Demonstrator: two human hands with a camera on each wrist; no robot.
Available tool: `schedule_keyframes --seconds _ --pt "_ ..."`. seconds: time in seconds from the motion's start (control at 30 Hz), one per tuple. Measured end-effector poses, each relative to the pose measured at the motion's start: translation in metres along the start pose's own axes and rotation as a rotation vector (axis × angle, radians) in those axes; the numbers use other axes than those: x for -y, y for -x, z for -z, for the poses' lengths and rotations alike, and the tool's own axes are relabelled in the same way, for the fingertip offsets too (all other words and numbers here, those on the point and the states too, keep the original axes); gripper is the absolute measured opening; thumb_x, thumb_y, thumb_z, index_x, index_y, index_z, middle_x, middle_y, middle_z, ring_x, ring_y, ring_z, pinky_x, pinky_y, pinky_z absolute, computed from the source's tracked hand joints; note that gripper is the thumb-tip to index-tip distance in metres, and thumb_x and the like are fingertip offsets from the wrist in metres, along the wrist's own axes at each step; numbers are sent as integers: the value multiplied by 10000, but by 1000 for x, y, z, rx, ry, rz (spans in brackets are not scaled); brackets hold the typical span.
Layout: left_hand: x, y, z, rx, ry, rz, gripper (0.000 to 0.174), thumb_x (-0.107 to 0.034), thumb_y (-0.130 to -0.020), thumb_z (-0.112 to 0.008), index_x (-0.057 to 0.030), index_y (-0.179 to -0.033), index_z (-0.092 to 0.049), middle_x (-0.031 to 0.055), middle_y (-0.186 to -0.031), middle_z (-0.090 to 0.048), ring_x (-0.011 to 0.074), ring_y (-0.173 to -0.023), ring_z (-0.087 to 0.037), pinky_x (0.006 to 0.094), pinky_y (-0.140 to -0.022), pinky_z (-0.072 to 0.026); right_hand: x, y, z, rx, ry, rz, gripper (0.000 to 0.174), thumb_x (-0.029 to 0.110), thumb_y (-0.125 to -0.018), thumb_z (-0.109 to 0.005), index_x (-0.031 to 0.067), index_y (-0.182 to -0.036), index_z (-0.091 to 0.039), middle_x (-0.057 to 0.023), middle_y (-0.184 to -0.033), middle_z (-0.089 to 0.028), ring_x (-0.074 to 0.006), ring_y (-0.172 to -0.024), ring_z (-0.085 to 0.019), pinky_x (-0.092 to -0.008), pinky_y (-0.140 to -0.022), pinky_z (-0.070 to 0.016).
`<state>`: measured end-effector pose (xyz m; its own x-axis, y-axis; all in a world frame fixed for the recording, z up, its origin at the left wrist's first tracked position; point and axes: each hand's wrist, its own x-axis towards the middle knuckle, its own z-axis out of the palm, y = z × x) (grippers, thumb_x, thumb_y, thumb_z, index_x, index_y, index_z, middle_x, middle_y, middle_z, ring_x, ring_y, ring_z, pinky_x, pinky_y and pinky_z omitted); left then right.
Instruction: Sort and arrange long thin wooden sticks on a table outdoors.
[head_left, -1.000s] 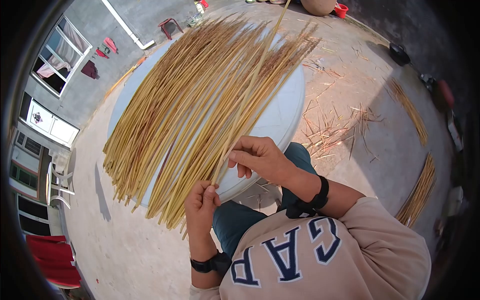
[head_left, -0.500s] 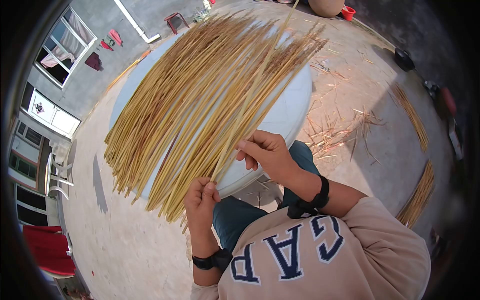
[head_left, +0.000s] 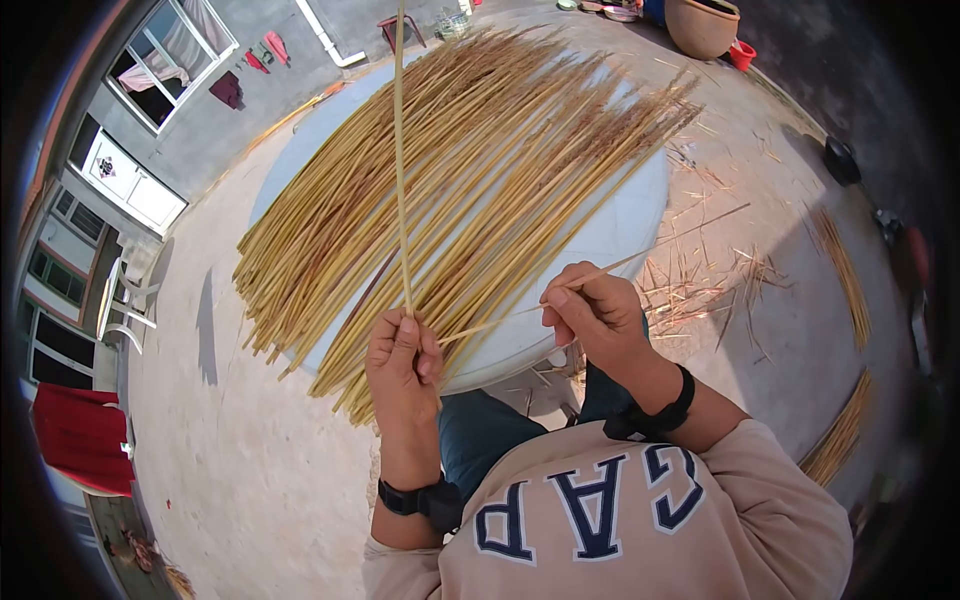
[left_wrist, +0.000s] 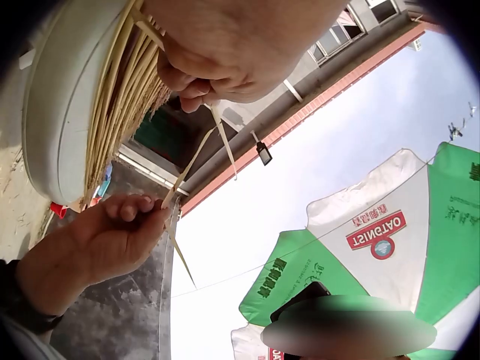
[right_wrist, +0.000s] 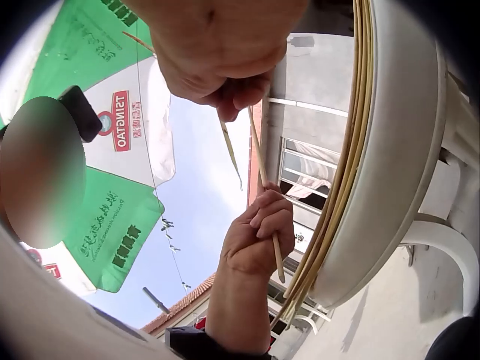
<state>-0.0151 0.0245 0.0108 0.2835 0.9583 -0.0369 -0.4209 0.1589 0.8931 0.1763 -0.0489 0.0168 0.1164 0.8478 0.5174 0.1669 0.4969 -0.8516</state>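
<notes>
L hand [head_left: 402, 360] grips the stalk [head_left: 401, 170] near its near end; R hand [head_left: 605, 315], to the right, pinches a thin strip [left_wrist: 180, 181] btwn thumb & fingers. Can't tell if strip's joined to stalk, b/c L fingers cover that spot.

To work the strip well, I'd hold the stalk firm w/o crushing it, pinch the strip close to L fingers & draw it off w/ a slow, even pull; a sharp yank prob. snaps it. Best keep the long far part clear of the pile [head_left: 340, 210].

Stalk's over the worktop [head_left: 625, 215], above the pile. Long axis runs approx near to far, leaning a bit left at the far end; far tip's out of view. Pile's stalks slant near-left to far-right, so the held one crosses them.
</notes>
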Motion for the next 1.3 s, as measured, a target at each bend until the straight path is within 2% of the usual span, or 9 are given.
schedule_keyframes --seconds 0.07,0.2,0.23,0.3,0.43,0.5,0.67,0.93,1.3 --pt "-2 -4 5 -28 87 -36 121 -160 -881 -529 -40 -873 -511 49 -589 -521 57 -409 -342 180 -372 -257 -1 -2 8 -226 -252 -133 128 93 -881 -519 -7 -810 -556 -48 -679 -558 -70 -490 -503 -186 -439 -412" --pt "-4 -2 6 70 37 21 129 -169 -883 -525 -40 -881 -516 57 -579 -520 59 -399 -340 178 -369 -253 -28 -25 63 -612 -831 -40 278 286 -923 -458 40 -828 -543 -43 -689 -533 -80 -493 -470 -200 -424 -379" --pt "-2 -1 3 163 -26 105 138 -175 -884 -521 -38 -883 -517 61 -574 -519 59 -397 -339 176 -368 -250 -30 -30 71 -618 -819 -30 278 286 -923 -458 40 -828 -543 -43 -689 -533 -80 -493 -470 -200 -424 -379" --pt "2 1 -12 291 -127 248 160 -184 -892 -499 -26 -882 -518 71 -565 -519 56 -400 -342 170 -365 -242 -32 -33 88 -830 -934 -214 299 322 -919 -459 40 -872 -547 -32 -692 -527 -79 -532 -481 -202 -453 -385" --pt "27 -8 -31 412 -168 362 168 -188 -905 -466 -29 -884 -518 67 -570 -525 53 -402 -345 166 -368 -248 -16 -25 54 -297 -513 -399 280 212 -876 -545 4 -1063 -551 -59 -833 -610 -91 -665 -568 -197 -526 -447" --pt "36 -13 -34 451 -198 378 175 -195 -908 -460 -31 -886 -517 65 -572 -528 51 -403 -348 165 -369 -251 -20 -25 42 -184 -422 -384 207 146 -867 -549 2 -1009 -591 -48 -833 -615 -82 -675 -567 -194 -547 -455" --pt "41 -13 -38 438 -289 349 170 -190 -907 -464 -27 -895 -515 56 -575 -531 48 -409 -371 165 -375 -274 -32 -27 40 -162 -337 -357 166 126 -865 -540 -15 -911 -615 -46 -765 -612 -82 -626 -569 -193 -505 -454" --pt "50 -15 -35 379 -643 -6 116 -106 -869 -539 9 -879 -519 34 -561 -523 32 -394 -380 167 -366 -285 -29 -34 47 -137 -246 -437 168 97 -858 -513 -38 -869 -612 -69 -730 -613 -123 -627 -613 -228 -513 -508" --pt "48 -14 -35 385 -615 47 153 -118 -881 -510 23 -867 -567 28 -550 -526 32 -390 -388 161 -366 -282 -35 -36 45 -127 -376 -425 141 73 -845 -507 -37 -854 -595 -69 -708 -606 -118 -587 -598 -228 -505 -501"
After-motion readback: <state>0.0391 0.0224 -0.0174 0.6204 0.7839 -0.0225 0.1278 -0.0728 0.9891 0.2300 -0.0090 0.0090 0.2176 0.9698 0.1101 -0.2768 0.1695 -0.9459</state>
